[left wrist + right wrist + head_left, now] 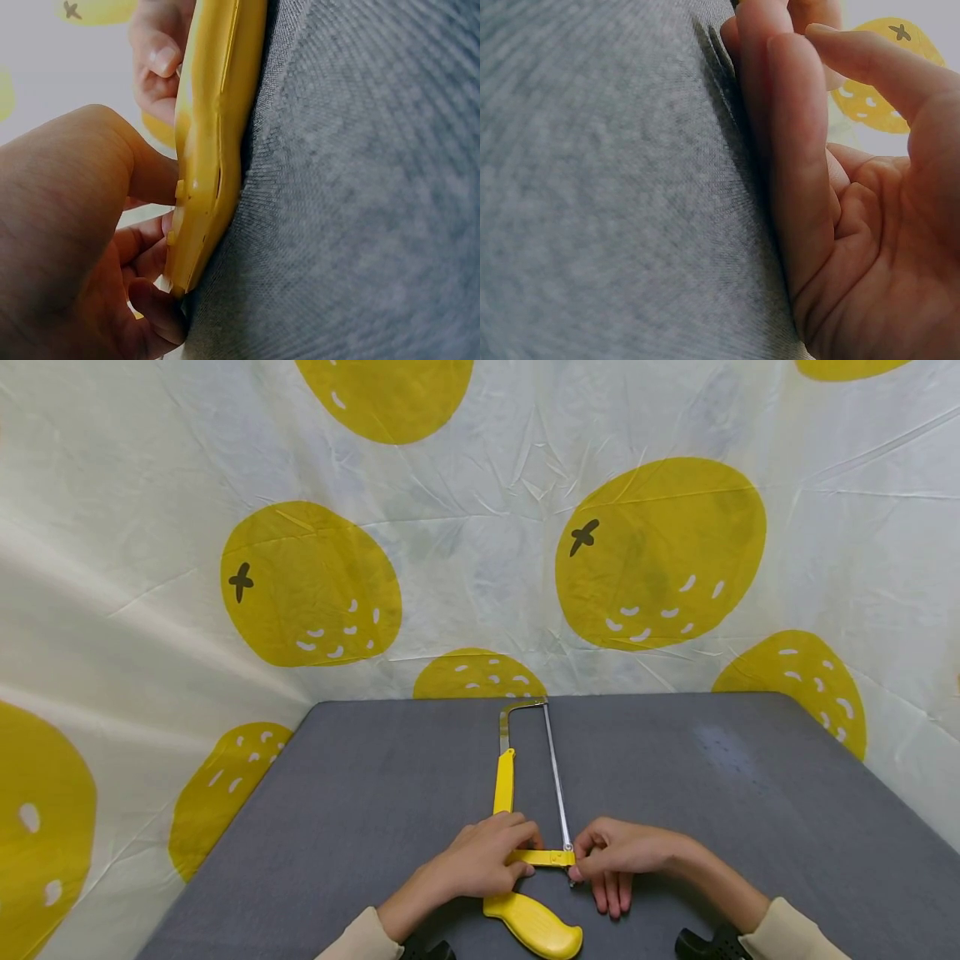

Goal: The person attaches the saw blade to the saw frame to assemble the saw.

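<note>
A hacksaw lies on the grey table, its yellow handle (pixel 536 927) toward me and its metal frame (pixel 504 727) reaching to the far edge. My left hand (pixel 487 856) grips the yellow frame just above the handle, thumb and fingers about the crosspiece (pixel 551 858). At the blade's near end, my right hand (pixel 622 852) pinches the small tension nut (pixel 572 882) between thumb and forefinger; its other fingers lie near the tabletop. The blade (pixel 557 768) runs along the right side. In the right wrist view, the right fingers (pixel 799 135) hide the nut.
The grey tabletop (pixel 375 777) has a pale smudge (pixel 723 752) at the far right. A white cloth (pixel 480 568) printed with yellow fruit hangs behind the table and along its sides. Black straps (pixel 708 943) show near the sleeves.
</note>
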Motion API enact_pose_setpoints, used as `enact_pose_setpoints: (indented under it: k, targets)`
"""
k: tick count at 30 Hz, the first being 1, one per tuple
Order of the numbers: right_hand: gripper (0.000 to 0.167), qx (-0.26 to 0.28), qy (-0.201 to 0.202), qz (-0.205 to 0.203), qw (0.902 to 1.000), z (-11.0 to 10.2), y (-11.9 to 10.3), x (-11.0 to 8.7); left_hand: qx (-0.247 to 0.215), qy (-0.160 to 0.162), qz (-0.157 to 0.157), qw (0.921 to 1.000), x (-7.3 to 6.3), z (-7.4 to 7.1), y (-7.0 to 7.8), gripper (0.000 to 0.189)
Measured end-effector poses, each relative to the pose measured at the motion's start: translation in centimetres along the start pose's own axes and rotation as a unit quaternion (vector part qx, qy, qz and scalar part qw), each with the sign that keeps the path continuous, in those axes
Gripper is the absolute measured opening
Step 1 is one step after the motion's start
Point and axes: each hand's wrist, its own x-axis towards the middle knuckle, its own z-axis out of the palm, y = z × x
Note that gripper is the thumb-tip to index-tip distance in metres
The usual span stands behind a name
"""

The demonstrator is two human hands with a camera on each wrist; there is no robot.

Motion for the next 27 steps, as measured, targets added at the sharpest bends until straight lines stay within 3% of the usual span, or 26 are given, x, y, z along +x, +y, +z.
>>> enact_pose_setpoints:
  k: [12, 27]
  targets:
    - [0.035, 0.000, -0.002, -0.001, 1.0000, -0.04, 0.07, 0.04, 0.002, 0.002, 0.000, 1.0000, 0.01, 0.18, -0.05, 0.015]
    - [0.030, 0.002, 0.003, 0.003, 1.0000, 0.07, -0.28, 0.01, 0.001, -0.002, -0.006, 1.0000, 0.09, 0.06, -0.23, 0.015]
